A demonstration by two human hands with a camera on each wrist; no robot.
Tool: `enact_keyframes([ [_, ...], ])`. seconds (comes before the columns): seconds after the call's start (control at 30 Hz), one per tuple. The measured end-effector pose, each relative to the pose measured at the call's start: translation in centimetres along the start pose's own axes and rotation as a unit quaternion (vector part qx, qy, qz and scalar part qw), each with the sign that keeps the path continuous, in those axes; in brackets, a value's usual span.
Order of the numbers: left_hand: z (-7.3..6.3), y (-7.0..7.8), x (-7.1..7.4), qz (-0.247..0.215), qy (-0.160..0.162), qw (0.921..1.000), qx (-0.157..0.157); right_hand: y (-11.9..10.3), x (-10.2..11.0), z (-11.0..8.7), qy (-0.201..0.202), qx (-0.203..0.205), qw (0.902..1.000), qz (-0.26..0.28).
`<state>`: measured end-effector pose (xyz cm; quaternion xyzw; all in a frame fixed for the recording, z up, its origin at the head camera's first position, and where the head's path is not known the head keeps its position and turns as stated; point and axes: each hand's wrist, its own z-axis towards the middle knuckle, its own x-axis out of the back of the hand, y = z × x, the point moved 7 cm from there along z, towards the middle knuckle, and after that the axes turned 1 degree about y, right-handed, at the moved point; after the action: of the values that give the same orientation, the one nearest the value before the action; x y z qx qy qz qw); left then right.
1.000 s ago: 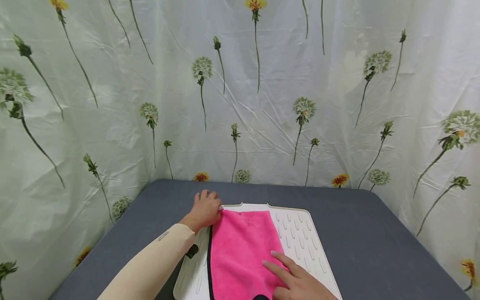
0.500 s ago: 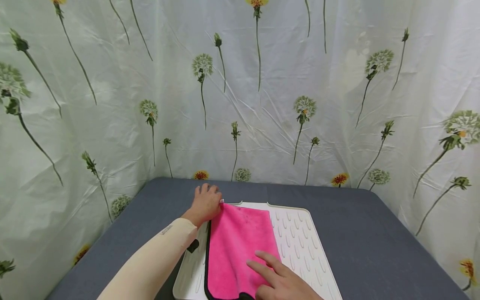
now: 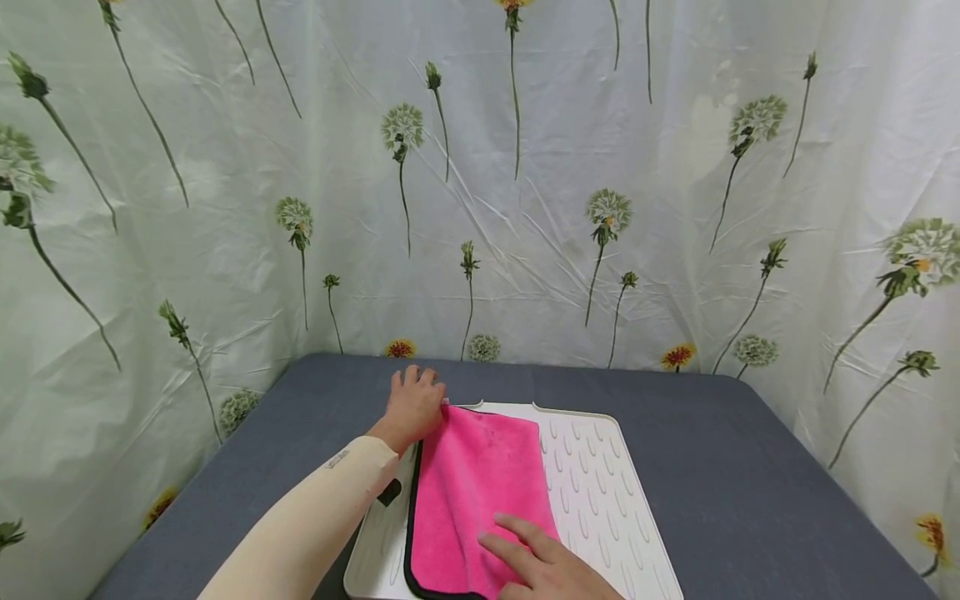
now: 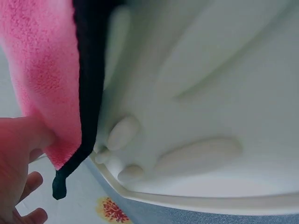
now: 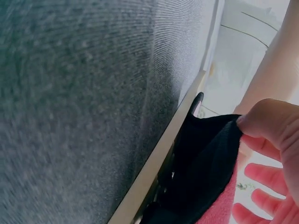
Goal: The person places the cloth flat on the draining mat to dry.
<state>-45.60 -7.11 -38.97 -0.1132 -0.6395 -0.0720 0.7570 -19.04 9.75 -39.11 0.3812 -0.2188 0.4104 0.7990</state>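
Observation:
A pink fleecy towel (image 3: 480, 475) with a black border spreads over the left part of a white tray (image 3: 600, 475) with drop-shaped ridges. My left hand (image 3: 414, 407) pinches its far left corner between thumb and finger; the left wrist view shows that corner lifted off the tray, a short black loop (image 4: 59, 185) hanging from it. Near the front, my right hand (image 3: 551, 571) pinches the black edge between thumb and forefinger, the other fingers spread. From the right wrist, the towel's dark underside (image 5: 205, 163) shows, raised above the tray's rim.
The tray lies on a dark grey cloth-covered table (image 3: 750, 483). Behind and at both sides hangs a white curtain (image 3: 525, 208) printed with dandelions. A small black piece (image 3: 390, 492) shows beside my left wrist.
My right hand has moved left, bringing the towel's near edge with it, and a fold now runs down the towel. My left hand has risen slightly with the far corner.

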Motion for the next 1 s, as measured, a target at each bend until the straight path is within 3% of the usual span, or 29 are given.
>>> enact_keyframes([
  [0.3, -1.4, 0.7, 0.3, -0.003, 0.003, 0.9994, -0.033, 1.9, 1.6, -1.0, -0.013, -0.042, 0.9988, -0.02],
  [0.43, -3.2, 1.4, 1.2, 0.007, 0.015, 0.9977, -0.065, 3.3, 2.5, -2.4, -0.022, -0.058, 0.9978, -0.021],
  [0.63, -6.6, 2.9, 2.5, -0.008, 0.034, 0.993, -0.112, 4.8, 3.0, -4.9, -0.067, -0.119, 0.9905, -0.017],
  [0.73, -8.8, 4.2, 3.4, -0.027, 0.07, 0.9844, -0.159, 5.3, 3.1, -5.9, -0.082, -0.141, 0.9865, -0.016],
  [0.87, -12.1, 6.3, 4.4, -0.043, 0.11, 0.9658, -0.231, 5.9, 3.4, -6.8, -0.09, -0.159, 0.983, -0.021],
  [1.0, -14.7, 8.3, 4.8, -0.062, 0.091, 0.9547, -0.276, 6.3, 3.4, -8.0, -0.117, -0.18, 0.9764, -0.023],
])
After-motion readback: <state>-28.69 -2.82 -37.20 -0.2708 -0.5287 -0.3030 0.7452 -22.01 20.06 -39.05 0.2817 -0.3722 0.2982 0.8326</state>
